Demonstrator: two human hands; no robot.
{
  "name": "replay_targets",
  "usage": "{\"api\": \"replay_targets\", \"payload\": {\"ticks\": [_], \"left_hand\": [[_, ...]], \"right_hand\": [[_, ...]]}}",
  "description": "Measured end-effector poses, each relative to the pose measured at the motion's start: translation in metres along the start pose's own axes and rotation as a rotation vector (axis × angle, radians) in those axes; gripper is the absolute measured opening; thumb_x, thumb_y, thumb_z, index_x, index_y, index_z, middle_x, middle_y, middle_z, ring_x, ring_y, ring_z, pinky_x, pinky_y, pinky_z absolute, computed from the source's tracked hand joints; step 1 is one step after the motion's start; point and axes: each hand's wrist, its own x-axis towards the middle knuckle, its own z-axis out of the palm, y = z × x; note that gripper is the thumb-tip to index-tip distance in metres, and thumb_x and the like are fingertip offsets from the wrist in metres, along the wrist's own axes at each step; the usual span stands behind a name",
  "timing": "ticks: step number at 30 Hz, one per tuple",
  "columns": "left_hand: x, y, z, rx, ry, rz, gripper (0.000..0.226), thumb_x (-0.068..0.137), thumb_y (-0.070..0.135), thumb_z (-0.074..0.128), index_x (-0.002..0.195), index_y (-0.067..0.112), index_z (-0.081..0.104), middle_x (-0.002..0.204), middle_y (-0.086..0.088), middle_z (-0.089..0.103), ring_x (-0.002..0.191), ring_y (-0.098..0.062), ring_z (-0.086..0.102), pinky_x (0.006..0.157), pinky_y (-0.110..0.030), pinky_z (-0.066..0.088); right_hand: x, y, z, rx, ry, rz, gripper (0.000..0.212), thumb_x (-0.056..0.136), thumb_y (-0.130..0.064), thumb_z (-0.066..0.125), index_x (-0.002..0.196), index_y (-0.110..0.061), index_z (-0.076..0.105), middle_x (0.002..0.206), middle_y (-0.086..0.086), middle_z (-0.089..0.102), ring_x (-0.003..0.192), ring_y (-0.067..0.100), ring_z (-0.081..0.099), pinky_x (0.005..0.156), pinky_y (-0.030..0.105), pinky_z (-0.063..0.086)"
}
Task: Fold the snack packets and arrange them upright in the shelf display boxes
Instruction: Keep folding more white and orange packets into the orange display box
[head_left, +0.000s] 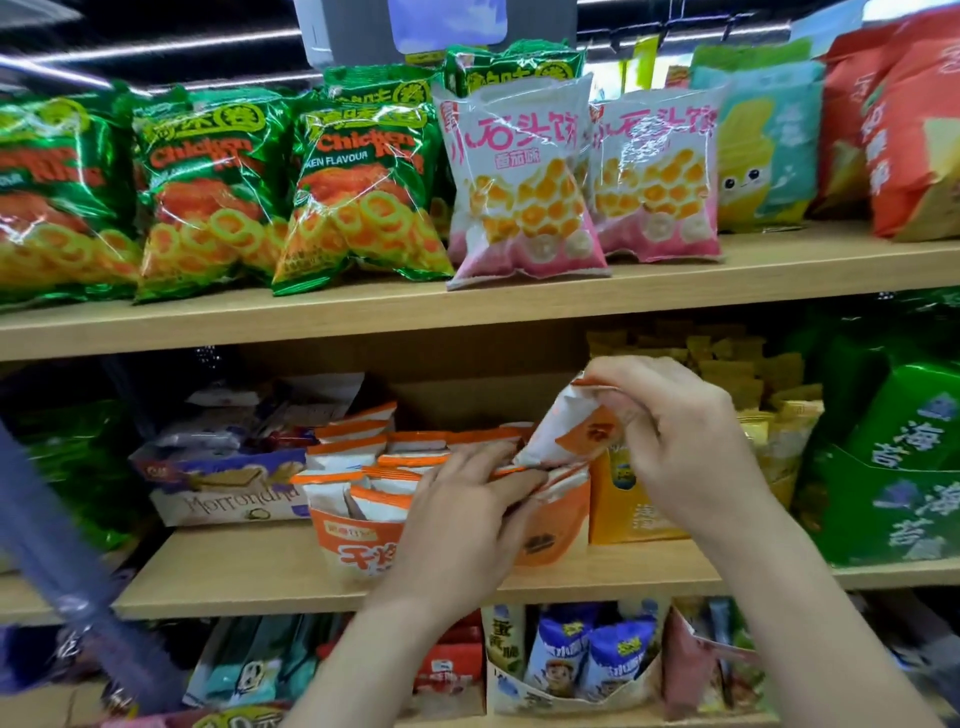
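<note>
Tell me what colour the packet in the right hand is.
The packet is white with orange patches and an orange top edge; head view.

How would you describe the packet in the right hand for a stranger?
Find the middle wooden shelf and its orange-and-white display box. Above its right end, the right hand pinches one white-and-orange packet, the only one raised and tilted.

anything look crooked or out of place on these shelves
The front pink-and-white packet on the upper shelf stands forward of its neighbour, at the shelf edge. The orange-and-white packet in the right hand is tilted above the orange display box, not yet upright.
</note>
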Motion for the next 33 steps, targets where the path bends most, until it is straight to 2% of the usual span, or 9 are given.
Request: {"api": "replay_targets", "payload": {"ticks": [4,7,11,16,20,23,25,29,33], "left_hand": [[-0.001,0.001,-0.001,-0.039,0.008,-0.005,0.035,0.1,0.044,0.043,0.133,0.043,0.054,0.15,0.016,0.038,0.138,-0.007,0.026,0.112,-0.038,0.032],[-0.005,0.002,-0.005,-0.126,0.019,-0.028,0.033,0.098,0.04,0.049,0.131,0.044,0.054,0.144,0.022,0.04,0.135,-0.001,0.027,0.112,-0.037,0.033],[-0.007,0.01,-0.012,-0.264,0.036,-0.093,0.047,0.094,0.045,0.055,0.134,0.045,0.03,0.131,0.026,0.041,0.127,0.003,0.036,0.108,-0.033,0.039],[-0.004,0.019,-0.006,0.122,-0.058,0.018,0.054,0.1,0.054,0.019,0.151,0.036,0.017,0.153,0.018,0.031,0.138,-0.008,0.022,0.107,-0.038,0.025],[-0.006,0.015,0.001,0.186,-0.043,0.024,0.052,0.1,0.051,0.02,0.141,0.031,0.045,0.139,0.014,0.055,0.126,-0.014,0.047,0.094,-0.041,0.043],[-0.014,0.012,0.01,0.22,0.056,0.083,0.046,0.099,0.048,0.029,0.131,0.029,0.057,0.125,0.014,0.064,0.112,-0.015,0.056,0.082,-0.038,0.05],[-0.017,0.012,0.012,0.226,0.081,0.096,0.046,0.099,0.047,0.029,0.13,0.029,0.058,0.123,0.014,0.065,0.109,-0.015,0.057,0.081,-0.038,0.049],[-0.015,0.011,0.012,0.256,0.101,0.084,0.045,0.098,0.046,0.03,0.128,0.031,0.059,0.122,0.014,0.066,0.109,-0.014,0.057,0.081,-0.037,0.049],[-0.002,0.007,0.01,0.275,0.065,0.03,0.045,0.097,0.047,0.03,0.127,0.032,0.06,0.123,0.014,0.065,0.111,-0.016,0.054,0.08,-0.037,0.046]], "right_hand": [[0.004,-0.003,0.008,-0.008,-0.147,-0.018,0.032,0.086,0.009,0.06,0.11,-0.012,0.069,0.1,0.005,0.07,0.096,0.026,0.063,0.076,0.044,0.056],[-0.004,-0.007,0.026,-0.062,-0.334,0.016,0.028,0.091,-0.002,0.058,0.112,-0.021,0.065,0.099,-0.002,0.068,0.097,0.02,0.058,0.076,0.039,0.052],[-0.021,-0.007,0.036,-0.054,-0.426,0.119,0.02,0.095,-0.017,0.056,0.112,-0.028,0.056,0.1,-0.008,0.064,0.097,0.013,0.057,0.076,0.03,0.049],[-0.017,-0.007,0.026,-0.008,-0.462,0.251,0.01,0.098,-0.023,0.05,0.102,-0.033,0.052,0.093,-0.012,0.064,0.086,0.005,0.061,0.071,0.029,0.054],[0.001,-0.011,0.025,-0.191,-0.289,0.193,0.03,0.098,-0.019,0.051,0.127,-0.028,0.055,0.116,-0.007,0.061,0.116,0.013,0.051,0.089,0.029,0.048],[0.011,-0.011,0.041,-0.387,-0.525,0.204,0.052,0.099,-0.026,0.05,0.147,-0.033,0.033,0.14,-0.006,0.052,0.142,0.019,0.026,0.108,0.043,0.033],[0.013,-0.008,0.048,-0.447,-0.606,0.255,0.051,0.098,-0.028,0.052,0.145,-0.035,0.035,0.141,-0.004,0.052,0.142,0.02,0.028,0.107,0.048,0.028],[0.008,-0.012,0.05,-0.493,-0.464,0.157,0.031,0.094,-0.023,0.058,0.124,-0.031,0.058,0.125,-0.004,0.057,0.122,0.021,0.046,0.095,0.045,0.03],[-0.007,-0.008,0.03,-0.331,0.008,0.054,0.024,0.085,-0.007,0.063,0.108,-0.014,0.066,0.105,0.004,0.061,0.099,0.025,0.057,0.082,0.046,0.043]]}}
